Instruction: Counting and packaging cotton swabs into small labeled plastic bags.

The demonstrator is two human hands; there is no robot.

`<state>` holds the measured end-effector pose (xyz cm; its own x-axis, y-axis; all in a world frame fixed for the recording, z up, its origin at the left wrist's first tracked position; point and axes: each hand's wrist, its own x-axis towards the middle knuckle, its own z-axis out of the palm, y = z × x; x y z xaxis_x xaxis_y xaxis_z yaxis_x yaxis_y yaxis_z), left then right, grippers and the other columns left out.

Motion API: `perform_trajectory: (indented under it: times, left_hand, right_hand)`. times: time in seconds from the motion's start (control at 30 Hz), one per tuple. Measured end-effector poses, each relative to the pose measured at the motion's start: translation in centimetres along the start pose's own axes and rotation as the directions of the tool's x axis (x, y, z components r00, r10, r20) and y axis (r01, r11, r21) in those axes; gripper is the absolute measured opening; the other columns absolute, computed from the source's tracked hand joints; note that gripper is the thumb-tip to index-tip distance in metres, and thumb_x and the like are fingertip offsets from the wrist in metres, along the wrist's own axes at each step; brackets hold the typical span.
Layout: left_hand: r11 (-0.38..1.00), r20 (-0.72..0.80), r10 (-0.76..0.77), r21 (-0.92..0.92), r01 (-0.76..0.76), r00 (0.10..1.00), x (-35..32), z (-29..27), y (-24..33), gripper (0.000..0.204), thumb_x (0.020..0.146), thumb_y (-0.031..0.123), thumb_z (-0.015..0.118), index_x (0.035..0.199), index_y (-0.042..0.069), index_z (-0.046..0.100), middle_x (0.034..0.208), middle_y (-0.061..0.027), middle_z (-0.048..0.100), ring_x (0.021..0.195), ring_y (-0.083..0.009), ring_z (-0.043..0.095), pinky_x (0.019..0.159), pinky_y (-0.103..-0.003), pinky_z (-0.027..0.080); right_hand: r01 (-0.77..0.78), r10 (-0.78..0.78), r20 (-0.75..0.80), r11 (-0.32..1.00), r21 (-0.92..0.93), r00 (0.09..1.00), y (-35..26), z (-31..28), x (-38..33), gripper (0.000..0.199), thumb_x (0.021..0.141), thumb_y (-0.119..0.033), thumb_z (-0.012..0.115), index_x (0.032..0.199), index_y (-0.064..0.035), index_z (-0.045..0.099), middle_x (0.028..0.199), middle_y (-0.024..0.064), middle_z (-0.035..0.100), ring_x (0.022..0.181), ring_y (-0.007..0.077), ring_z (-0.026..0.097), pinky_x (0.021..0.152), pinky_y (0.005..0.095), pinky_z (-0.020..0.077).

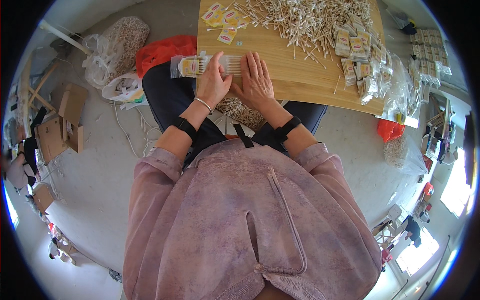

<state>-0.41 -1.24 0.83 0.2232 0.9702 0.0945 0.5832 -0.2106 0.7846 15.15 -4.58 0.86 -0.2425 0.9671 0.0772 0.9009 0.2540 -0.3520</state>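
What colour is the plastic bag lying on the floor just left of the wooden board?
The plastic bag is bright red-orange, seen in the head view, beside the wooden board.

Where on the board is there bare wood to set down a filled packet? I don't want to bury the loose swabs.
Bare wood runs on the wooden board between the right hand and the filled packets at its right edge. The far half is crowded with loose cotton swabs; yellow labels fill the far left corner.

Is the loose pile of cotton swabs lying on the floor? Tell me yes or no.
No: the cotton swabs lie heaped on the wooden board, beyond the left hand and right hand.
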Motion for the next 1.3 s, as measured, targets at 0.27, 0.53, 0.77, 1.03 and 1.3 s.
perform_trajectory:
  times: [0.27,0.53,0.77,1.03,1.3]
  left_hand:
    - [0.999,0.002,0.034,0.006,-0.034,0.999,-0.1,-0.1,0.1,0.066,0.072,0.010,0.072,0.128,0.004,0.036,0.078,-0.0052,0.052,0.059,-0.0145,0.053,0.054,-0.027,0.047]
    - [1.000,0.000,0.027,-0.016,-0.027,1.000,-0.2,0.1,-0.4,0.067,0.072,0.013,0.073,0.127,0.003,0.036,0.078,-0.0052,0.051,0.059,-0.0141,0.051,0.054,-0.027,0.046]
    - [1.000,0.010,0.006,-0.008,-0.006,1.000,-0.3,0.3,-0.3,0.066,0.072,0.013,0.072,0.126,0.003,0.037,0.078,-0.0048,0.050,0.060,-0.0153,0.051,0.056,-0.028,0.046]
    - [0.999,0.025,-0.043,0.026,0.042,0.999,-0.2,0.4,-0.2,0.064,0.074,0.014,0.071,0.126,0.005,0.037,0.078,-0.0050,0.050,0.062,-0.0157,0.052,0.058,-0.028,0.046]
    - [0.951,-0.006,-0.178,-0.257,0.171,0.984,1.1,-0.3,1.2,0.036,0.081,0.010,0.067,0.114,0.001,0.054,0.078,-0.0031,0.057,0.061,-0.0088,0.055,0.055,-0.023,0.045]
  right_hand:
    - [0.031,0.011,-0.157,0.965,0.259,0.988,1.1,-0.6,0.4,0.055,0.077,-0.022,0.065,0.125,-0.0017,0.048,0.138,0.0218,0.034,0.131,0.0412,0.029,0.107,0.0475,0.0269]
    - [-0.023,0.064,-0.235,0.984,0.175,0.970,2.0,-0.7,2.3,0.011,0.073,-0.011,0.068,0.083,-0.0068,0.066,0.127,0.0120,0.044,0.125,0.0369,0.035,0.098,0.0470,0.0356]
    - [-0.054,0.073,-0.109,0.984,0.169,0.991,2.2,-1.3,2.9,0.012,0.071,-0.014,0.070,0.080,-0.0086,0.066,0.129,0.0102,0.044,0.129,0.0356,0.030,0.102,0.0474,0.0315]
    - [0.048,-0.046,-0.024,0.994,0.095,0.999,2.6,-2.2,3.8,0.012,0.074,-0.014,0.068,0.081,-0.0051,0.064,0.130,0.0145,0.042,0.131,0.0380,0.026,0.107,0.0486,0.0255]
    - [0.052,-0.017,-0.134,0.963,0.265,0.991,3.0,-2.6,3.6,0.013,0.079,-0.010,0.062,0.090,-0.0041,0.058,0.112,0.0133,0.053,0.110,0.0353,0.043,0.093,0.0459,0.0359]
